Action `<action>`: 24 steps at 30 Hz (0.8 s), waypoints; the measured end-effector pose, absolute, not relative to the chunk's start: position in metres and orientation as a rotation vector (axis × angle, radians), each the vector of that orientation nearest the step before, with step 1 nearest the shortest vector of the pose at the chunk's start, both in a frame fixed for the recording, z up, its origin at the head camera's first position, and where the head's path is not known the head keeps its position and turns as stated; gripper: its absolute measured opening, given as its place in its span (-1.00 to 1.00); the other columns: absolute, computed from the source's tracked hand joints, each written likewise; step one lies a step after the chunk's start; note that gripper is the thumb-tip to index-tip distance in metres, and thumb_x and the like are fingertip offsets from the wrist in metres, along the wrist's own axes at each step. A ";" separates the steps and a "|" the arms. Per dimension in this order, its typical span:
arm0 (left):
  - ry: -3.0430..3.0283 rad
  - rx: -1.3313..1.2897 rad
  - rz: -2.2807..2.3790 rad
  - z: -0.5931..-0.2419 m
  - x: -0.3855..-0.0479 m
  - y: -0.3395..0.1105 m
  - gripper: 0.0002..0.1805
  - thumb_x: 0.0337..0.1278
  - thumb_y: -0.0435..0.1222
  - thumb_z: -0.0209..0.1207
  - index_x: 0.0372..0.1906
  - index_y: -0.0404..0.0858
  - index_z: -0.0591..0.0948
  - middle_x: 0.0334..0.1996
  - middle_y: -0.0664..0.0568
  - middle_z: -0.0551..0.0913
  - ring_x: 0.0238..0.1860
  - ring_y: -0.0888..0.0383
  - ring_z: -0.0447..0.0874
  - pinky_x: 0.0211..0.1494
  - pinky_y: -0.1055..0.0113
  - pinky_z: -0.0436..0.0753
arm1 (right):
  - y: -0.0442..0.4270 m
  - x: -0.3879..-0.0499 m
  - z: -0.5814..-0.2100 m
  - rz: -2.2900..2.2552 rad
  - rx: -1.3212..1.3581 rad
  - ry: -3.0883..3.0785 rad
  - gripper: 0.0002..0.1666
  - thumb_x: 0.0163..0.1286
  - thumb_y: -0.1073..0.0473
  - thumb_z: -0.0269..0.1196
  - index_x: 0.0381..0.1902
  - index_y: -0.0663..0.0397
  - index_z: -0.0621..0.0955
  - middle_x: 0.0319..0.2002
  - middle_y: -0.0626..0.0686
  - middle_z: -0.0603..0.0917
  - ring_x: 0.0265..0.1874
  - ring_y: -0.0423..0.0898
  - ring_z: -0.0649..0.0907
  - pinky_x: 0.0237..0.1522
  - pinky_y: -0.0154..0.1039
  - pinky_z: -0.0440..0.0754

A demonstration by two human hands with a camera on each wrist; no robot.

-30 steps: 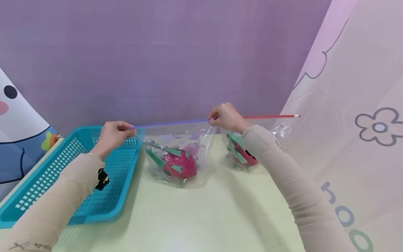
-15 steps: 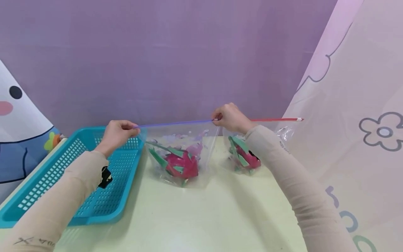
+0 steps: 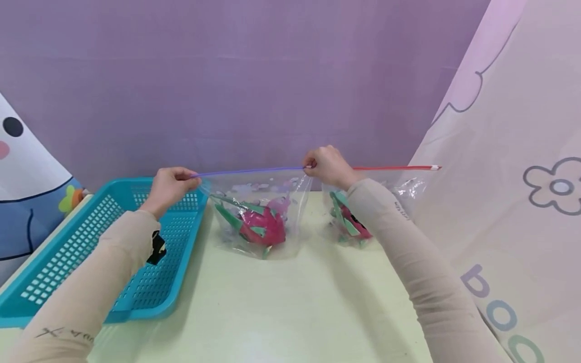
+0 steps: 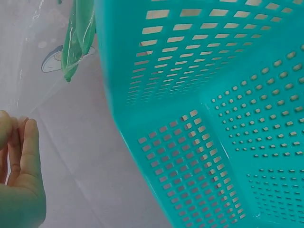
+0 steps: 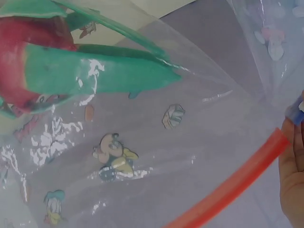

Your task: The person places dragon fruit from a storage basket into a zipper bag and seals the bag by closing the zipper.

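Observation:
A clear zip bag (image 3: 297, 196) with a blue-purple zip strip (image 3: 254, 172) stands stretched between both hands, a pink dragon fruit (image 3: 268, 227) with green scales inside it. My left hand (image 3: 170, 189) pinches the strip's left end between thumb and fingers, above the basket's rim. At the strip's right end, my right hand (image 3: 329, 165) pinches the corner by a small pale slider, partly hidden by the fingers. Behind the right forearm stands a second clear bag (image 5: 156, 156) with a red zip strip (image 3: 395, 168), holding another dragon fruit (image 5: 38, 61).
At the left, a teal plastic basket (image 3: 186, 252) with perforated sides lies below the left forearm. A pale yellow table (image 3: 272, 307) spreads out in front of the bags. Behind hangs a purple cloth (image 3: 245, 91), and a printed pale cloth (image 3: 499, 151) slopes down at the right.
Both hands keep their pinch at the strip's two ends, and the strip stays taut. The whole scene shifts slightly as the head view moves.

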State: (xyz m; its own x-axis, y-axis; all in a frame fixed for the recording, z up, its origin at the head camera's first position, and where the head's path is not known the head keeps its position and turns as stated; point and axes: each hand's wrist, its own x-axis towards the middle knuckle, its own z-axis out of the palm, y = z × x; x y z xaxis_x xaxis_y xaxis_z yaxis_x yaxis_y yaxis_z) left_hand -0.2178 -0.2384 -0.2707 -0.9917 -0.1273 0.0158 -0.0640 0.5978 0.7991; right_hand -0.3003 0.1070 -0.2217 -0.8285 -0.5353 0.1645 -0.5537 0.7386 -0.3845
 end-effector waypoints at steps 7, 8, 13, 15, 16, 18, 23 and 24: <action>-2.765 0.142 -1.389 -0.273 -0.217 -0.236 -0.53 0.24 -0.02 0.02 0.07 -0.29 0.48 0.05 -0.20 0.49 0.05 -0.09 0.48 0.08 0.00 0.49 | 0.107 -0.299 -0.227 0.618 0.914 -2.894 -0.83 0.22 0.26 0.24 -0.24 0.20 0.67 -0.27 0.11 0.71 -0.24 -0.04 0.66 -0.10 -0.18 0.58; -2.768 0.136 -1.396 -0.273 -0.217 -0.236 -0.52 0.24 -0.02 0.02 0.08 -0.29 0.47 0.07 -0.20 0.48 0.05 -0.10 0.47 0.09 -0.01 0.49 | 0.108 -0.299 -0.227 0.614 0.918 -2.890 -0.82 0.22 0.26 0.24 -0.23 0.20 0.67 -0.26 0.11 0.71 -0.23 -0.04 0.66 -0.09 -0.17 0.58; -2.813 0.083 -1.405 -0.270 -0.221 -0.236 -0.49 0.25 -0.03 0.01 0.19 -0.24 0.40 0.18 -0.18 0.40 0.13 -0.12 0.42 0.13 -0.05 0.45 | 0.110 -0.299 -0.227 0.617 0.906 -2.925 -0.76 0.23 0.24 0.23 -0.15 0.20 0.65 -0.20 0.11 0.70 -0.17 -0.03 0.65 -0.04 -0.15 0.57; -2.854 0.053 -1.375 -0.265 -0.222 -0.234 -0.44 0.24 -0.02 0.02 0.26 -0.20 0.33 0.24 -0.17 0.35 0.20 -0.13 0.36 0.16 -0.08 0.42 | 0.111 -0.298 -0.226 0.641 0.871 -2.959 -0.73 0.25 0.22 0.21 -0.10 0.19 0.64 -0.14 0.11 0.68 -0.12 -0.02 0.63 -0.02 -0.14 0.56; -2.878 0.029 -1.349 -0.262 -0.223 -0.232 -0.40 0.23 -0.01 0.02 0.30 -0.19 0.29 0.27 -0.17 0.32 0.23 -0.14 0.32 0.17 -0.09 0.40 | 0.111 -0.298 -0.226 0.652 0.843 -2.978 -0.71 0.27 0.20 0.20 -0.07 0.17 0.62 -0.11 0.11 0.67 -0.08 -0.01 0.61 0.00 -0.13 0.55; -2.933 -0.016 -1.256 -0.252 -0.226 -0.227 -0.30 0.20 0.06 0.02 0.36 -0.18 0.20 0.31 -0.18 0.26 0.28 -0.16 0.24 0.21 -0.13 0.35 | 0.110 -0.297 -0.223 0.671 0.788 -2.990 -0.65 0.30 0.13 0.18 0.00 0.16 0.59 -0.02 0.11 0.63 -0.01 0.01 0.59 0.05 -0.09 0.53; -3.067 -0.187 -0.756 -0.223 -0.236 -0.200 -0.12 0.15 0.20 -0.03 0.41 -0.24 0.06 0.38 -0.25 0.10 0.36 -0.24 0.01 0.31 -0.21 0.11 | 0.094 -0.298 -0.216 0.593 0.692 -2.992 -0.34 0.31 -0.15 0.10 0.26 0.08 0.37 0.24 0.11 0.42 0.24 0.06 0.40 0.25 -0.01 0.33; -3.085 -0.218 -0.626 -0.219 -0.239 -0.192 -0.11 0.14 0.22 -0.05 0.41 -0.24 0.04 0.39 -0.27 0.04 0.38 -0.26 -0.06 0.33 -0.23 0.03 | 0.089 -0.299 -0.215 0.541 0.685 -2.997 -0.27 0.31 -0.22 0.07 0.32 0.05 0.30 0.30 0.11 0.35 0.29 0.06 0.32 0.30 0.00 0.25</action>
